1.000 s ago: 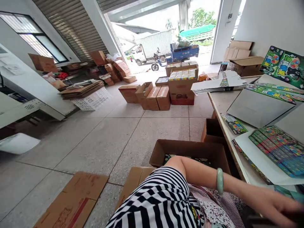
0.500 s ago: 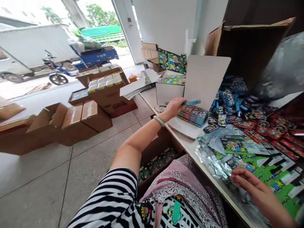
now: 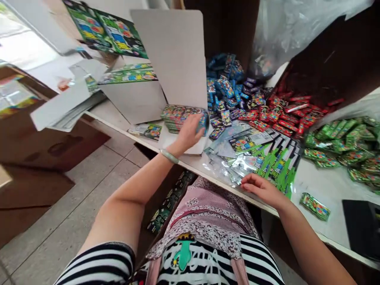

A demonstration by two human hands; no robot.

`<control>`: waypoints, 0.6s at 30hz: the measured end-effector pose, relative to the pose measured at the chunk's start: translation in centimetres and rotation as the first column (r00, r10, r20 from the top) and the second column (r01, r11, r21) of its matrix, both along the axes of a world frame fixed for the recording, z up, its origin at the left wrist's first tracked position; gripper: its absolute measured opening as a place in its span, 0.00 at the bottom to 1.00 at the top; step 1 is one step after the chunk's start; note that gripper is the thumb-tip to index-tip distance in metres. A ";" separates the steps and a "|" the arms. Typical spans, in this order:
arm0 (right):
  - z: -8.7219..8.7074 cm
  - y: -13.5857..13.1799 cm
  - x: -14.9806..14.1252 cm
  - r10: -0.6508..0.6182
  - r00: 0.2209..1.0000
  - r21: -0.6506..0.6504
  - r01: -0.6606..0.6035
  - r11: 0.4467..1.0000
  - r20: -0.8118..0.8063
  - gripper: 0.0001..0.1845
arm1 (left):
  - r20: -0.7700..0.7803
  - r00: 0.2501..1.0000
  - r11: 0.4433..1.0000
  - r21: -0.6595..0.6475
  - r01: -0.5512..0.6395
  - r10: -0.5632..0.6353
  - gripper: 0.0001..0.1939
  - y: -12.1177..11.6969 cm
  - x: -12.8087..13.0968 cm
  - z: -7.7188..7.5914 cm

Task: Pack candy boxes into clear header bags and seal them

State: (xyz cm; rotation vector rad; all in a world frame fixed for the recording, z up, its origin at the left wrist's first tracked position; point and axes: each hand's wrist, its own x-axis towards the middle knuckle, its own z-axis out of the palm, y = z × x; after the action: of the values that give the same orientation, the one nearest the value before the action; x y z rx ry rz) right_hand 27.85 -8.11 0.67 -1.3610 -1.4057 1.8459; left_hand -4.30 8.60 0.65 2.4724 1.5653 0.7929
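Note:
Small candy-like packets [image 3: 175,113] are stacked in rows inside an open white box, whose tall lid [image 3: 175,51] stands upright. At the stack's right end, my left hand [image 3: 190,132] bends its fingers and thumb around a blue packet [image 3: 204,120]; its fingers partly cover the packet. My right hand [image 3: 261,190] hovers at the table's front edge, beside clear plastic and printed green-and-black pouches [image 3: 276,162]. Its fingers are loosely curved and apart, with nothing seen in them.
Loose blue packets [image 3: 227,85], red packets [image 3: 287,113] and green packets [image 3: 347,138] lie in heaps behind. A single green packet [image 3: 315,206] lies at the right, near a black object [image 3: 362,225]. White card sheets [image 3: 65,107] overhang the table's left end. Cartons [image 3: 35,146] stand on the floor.
The view has swung right and down. My left hand has lowered the blue packet from above the stack onto its right end. My right hand stays by the pouches.

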 end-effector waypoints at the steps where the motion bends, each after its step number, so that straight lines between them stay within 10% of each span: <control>1: 0.0 0.2 -0.2 0.014 1.000 0.012 -0.014 1.000 -0.001 0.28 | 0.022 0.996 0.994 -0.066 0.091 -0.090 0.27 -0.2 2.1 -0.2; 6: 0.5 0.3 -2.4 0.109 0.994 0.167 -0.108 0.980 0.003 0.19 | 0.022 0.988 0.873 -0.466 0.145 -0.153 0.36 0.8 11.5 -1.1; 12: 0.4 -0.4 -1.2 0.112 0.991 0.280 -0.128 0.952 0.074 0.14 | 0.130 0.975 0.745 -0.629 0.223 -0.182 0.17 1.0 13.3 -0.2; 15: 0.9 1.6 1.6 -0.155 0.972 0.461 0.058 0.885 0.175 0.14 | 0.314 0.929 0.645 -0.672 0.364 -0.196 0.10 -1.1 12.2 0.6; 18: 1.0 5.6 4.0 -0.546 0.785 0.746 0.170 0.644 0.292 0.18 | 0.644 0.753 0.546 -0.587 0.598 -0.133 0.12 -3.9 10.9 1.0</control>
State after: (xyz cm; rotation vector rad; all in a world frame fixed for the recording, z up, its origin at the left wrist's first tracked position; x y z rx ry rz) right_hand 31.88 -2.48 1.62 -1.5854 -1.6438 0.5662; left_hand 6.59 4.73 1.62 1.6255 0.8097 0.4921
